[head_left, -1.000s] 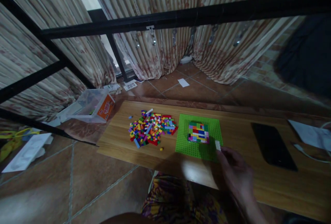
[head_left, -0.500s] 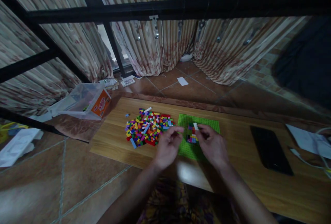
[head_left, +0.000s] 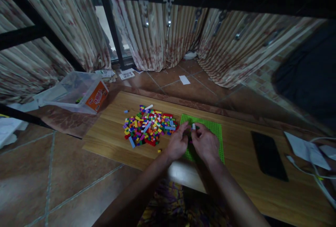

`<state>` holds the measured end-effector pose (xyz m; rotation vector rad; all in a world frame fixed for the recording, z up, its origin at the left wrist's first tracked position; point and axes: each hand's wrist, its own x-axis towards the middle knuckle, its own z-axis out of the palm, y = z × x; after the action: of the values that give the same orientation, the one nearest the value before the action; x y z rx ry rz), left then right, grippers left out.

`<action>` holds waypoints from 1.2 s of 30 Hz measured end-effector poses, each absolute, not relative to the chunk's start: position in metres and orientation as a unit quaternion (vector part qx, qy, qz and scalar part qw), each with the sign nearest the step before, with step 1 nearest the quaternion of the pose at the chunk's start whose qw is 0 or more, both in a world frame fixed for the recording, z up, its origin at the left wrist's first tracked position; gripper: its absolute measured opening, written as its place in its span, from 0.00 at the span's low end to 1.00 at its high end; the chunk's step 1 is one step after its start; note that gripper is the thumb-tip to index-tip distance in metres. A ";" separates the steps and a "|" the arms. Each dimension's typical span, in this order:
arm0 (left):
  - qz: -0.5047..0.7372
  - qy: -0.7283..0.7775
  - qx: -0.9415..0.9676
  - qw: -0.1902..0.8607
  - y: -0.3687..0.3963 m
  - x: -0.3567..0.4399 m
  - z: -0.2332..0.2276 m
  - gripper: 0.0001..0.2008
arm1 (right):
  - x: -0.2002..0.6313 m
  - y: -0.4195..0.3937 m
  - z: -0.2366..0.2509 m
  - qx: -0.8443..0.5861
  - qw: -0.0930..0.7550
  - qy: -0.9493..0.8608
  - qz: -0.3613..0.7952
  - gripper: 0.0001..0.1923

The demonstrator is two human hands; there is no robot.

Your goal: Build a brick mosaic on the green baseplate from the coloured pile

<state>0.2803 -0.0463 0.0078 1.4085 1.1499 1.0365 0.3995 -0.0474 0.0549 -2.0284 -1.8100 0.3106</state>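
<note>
Over the green studded baseplate [head_left: 217, 129], my two hands are close together. A small white toy brick [head_left: 194, 126] shows at the fingertips of my right hand [head_left: 207, 143], which is closed on it. My left hand [head_left: 178, 143] is curled at the baseplate's left edge, its fingers closed. What they hold, if anything, is hidden. The coloured bricks built up on the plate are almost wholly covered by my hands. Left of my left hand spreads a loose pile of many-coloured toy bricks [head_left: 149, 127].
All this rests on a wooden table [head_left: 110, 129]. A single yellow brick [head_left: 159, 150] lies nearer me than the pile. To the right are a black phone [head_left: 269, 155], a white paper [head_left: 306, 150] and a white cable [head_left: 320, 185]. A clear plastic bin [head_left: 76, 90] stands beyond the table's left end.
My hands have come together over the bricks on the baseplate, hiding them. A yellow brick now lies apart, in front of the pile. The camera view has tilted slightly.
</note>
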 end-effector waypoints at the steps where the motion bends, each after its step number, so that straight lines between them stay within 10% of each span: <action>1: 0.426 0.473 0.589 0.498 -0.046 0.281 0.008 0.31 | 0.399 -0.047 0.055 -0.725 0.199 -0.649 0.112 0.19; 36: 0.370 0.516 0.665 0.393 -0.056 0.285 0.023 0.30 | 0.409 -0.036 0.046 -0.675 0.259 -0.667 0.180 0.18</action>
<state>0.2852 -0.0557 0.0233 1.6875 1.3093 0.9382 0.4095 -0.0355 0.0459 -1.8307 -1.8072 0.4890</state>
